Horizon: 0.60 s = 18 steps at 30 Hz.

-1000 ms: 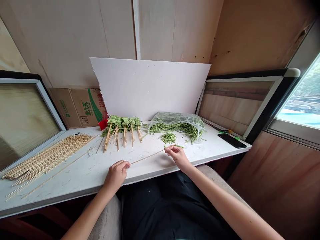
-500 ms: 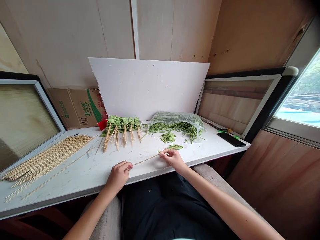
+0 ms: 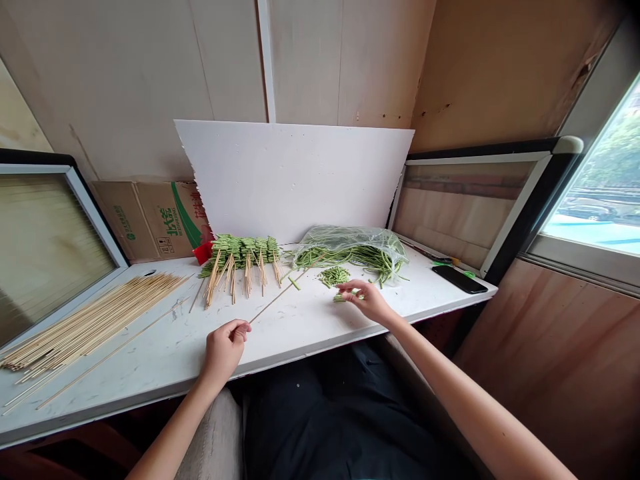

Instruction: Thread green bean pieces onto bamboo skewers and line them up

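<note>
My left hand (image 3: 226, 347) is closed around one end of a bamboo skewer (image 3: 270, 303), which slants up and away to the right above the table. One short piece of green bean (image 3: 295, 284) is threaded partway along it. Over a small group of cut bean pieces (image 3: 340, 298) hovers my right hand (image 3: 367, 301), its thumb and fingers apart and nothing visible between them. Just beyond that hand lies a heap of short bean pieces (image 3: 334, 276). Finished skewers of beans (image 3: 245, 250) are stacked at the back, their bare sticks pointing toward me.
A clear plastic bag (image 3: 350, 240) of long beans lies behind the heap. Many loose bamboo skewers (image 3: 100, 320) spread over the left side of the white table (image 3: 280, 350). A phone (image 3: 459, 279) rests at the right. Behind stand a cardboard box (image 3: 150, 220) and a white board (image 3: 300, 180).
My right hand has left the skewer and moved right to the cut pieces, its fingers parting. The skewer now points farther up and away, with the bean piece on it. My left hand shifted slightly left.
</note>
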Each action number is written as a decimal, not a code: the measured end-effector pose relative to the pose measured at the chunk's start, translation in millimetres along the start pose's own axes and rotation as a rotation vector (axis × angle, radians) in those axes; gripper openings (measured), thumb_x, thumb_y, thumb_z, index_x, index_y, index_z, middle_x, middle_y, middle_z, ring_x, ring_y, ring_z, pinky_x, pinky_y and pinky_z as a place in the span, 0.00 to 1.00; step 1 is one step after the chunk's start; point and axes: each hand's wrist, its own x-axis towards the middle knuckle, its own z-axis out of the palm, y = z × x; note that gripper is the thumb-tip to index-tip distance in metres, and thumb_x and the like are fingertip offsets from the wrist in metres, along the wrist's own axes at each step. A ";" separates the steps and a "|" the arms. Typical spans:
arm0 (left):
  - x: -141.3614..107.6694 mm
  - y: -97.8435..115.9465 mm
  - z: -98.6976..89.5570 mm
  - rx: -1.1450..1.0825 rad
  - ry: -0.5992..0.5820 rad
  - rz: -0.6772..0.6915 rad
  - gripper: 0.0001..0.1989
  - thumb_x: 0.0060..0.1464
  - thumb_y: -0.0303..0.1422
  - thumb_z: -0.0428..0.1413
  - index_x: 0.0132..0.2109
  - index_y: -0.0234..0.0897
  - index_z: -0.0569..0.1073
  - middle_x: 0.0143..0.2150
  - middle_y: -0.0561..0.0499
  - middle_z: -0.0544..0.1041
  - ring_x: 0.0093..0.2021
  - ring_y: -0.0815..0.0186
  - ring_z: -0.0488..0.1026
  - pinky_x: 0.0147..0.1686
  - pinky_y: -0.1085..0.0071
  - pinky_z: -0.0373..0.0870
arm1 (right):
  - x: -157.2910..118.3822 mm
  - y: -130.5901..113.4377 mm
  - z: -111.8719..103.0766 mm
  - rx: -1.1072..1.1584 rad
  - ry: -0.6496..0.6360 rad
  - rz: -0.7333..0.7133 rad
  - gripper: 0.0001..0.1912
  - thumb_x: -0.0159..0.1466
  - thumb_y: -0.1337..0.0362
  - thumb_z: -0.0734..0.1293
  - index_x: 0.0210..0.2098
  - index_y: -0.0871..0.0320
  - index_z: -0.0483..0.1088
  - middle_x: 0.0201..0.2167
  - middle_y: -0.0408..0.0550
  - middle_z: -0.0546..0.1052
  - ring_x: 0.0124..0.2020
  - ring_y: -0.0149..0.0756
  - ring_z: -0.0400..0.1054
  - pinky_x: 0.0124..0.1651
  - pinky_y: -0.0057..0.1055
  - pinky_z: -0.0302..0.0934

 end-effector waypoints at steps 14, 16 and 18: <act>0.7 3.3 -0.8 -0.027 -0.049 -0.022 0.17 0.60 0.42 0.52 0.32 0.38 0.80 0.24 0.52 0.76 0.24 0.64 0.73 0.28 0.70 0.68 | -4.5 52.7 -32.4 -0.599 0.141 0.005 0.13 0.67 0.57 0.66 0.34 0.54 0.82 0.37 0.56 0.82 0.45 0.56 0.69 0.49 0.47 0.61; 0.7 4.2 -0.8 -0.030 -0.061 -0.021 0.17 0.60 0.42 0.51 0.32 0.38 0.80 0.24 0.51 0.77 0.23 0.64 0.73 0.27 0.70 0.68 | -4.2 50.0 -32.1 -0.536 0.171 0.011 0.13 0.67 0.56 0.67 0.33 0.54 0.82 0.36 0.56 0.83 0.45 0.56 0.69 0.50 0.48 0.61; 0.6 4.7 -0.6 -0.033 -0.065 -0.011 0.17 0.60 0.41 0.51 0.32 0.39 0.80 0.24 0.51 0.77 0.23 0.64 0.73 0.27 0.70 0.68 | -3.3 44.6 -29.8 -0.391 0.218 0.019 0.14 0.66 0.52 0.68 0.35 0.54 0.81 0.36 0.56 0.83 0.44 0.54 0.71 0.49 0.48 0.62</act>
